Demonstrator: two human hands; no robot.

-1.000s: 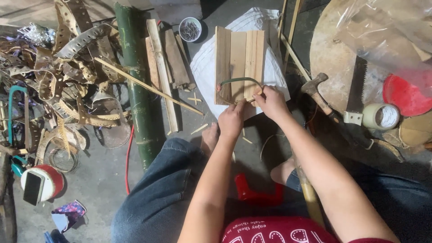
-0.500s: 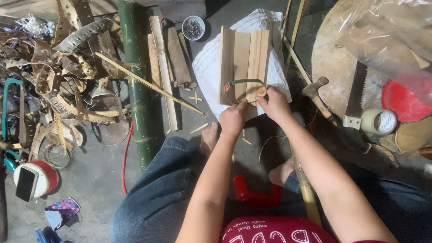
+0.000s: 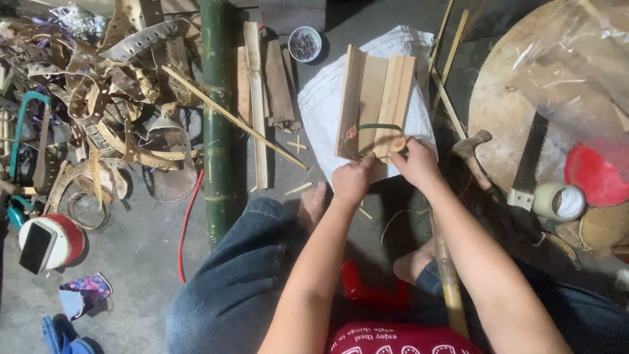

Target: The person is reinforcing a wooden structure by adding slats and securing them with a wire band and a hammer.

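We count two hands (image 3: 354, 180) (image 3: 414, 164), one hammer (image 3: 473, 154), one saw (image 3: 528, 164), one tape roll (image 3: 558, 200), one bowl of nails (image 3: 304, 44), one phone (image 3: 37, 246), one green pole (image 3: 217, 124).

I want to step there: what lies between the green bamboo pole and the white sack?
In the head view, between the green bamboo pole and white sack: flat wooden slats, a thin stick, small splinters.

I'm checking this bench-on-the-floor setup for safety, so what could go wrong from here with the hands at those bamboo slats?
1. Both the left hand and right hand press bare on the cut ends of the bamboo slats; splinters seem likely.
2. The thin green strip is bent in an arc; it might spring loose towards the fingers.
3. A bare foot rests beside loose slivers, with a hammer and saw close by.
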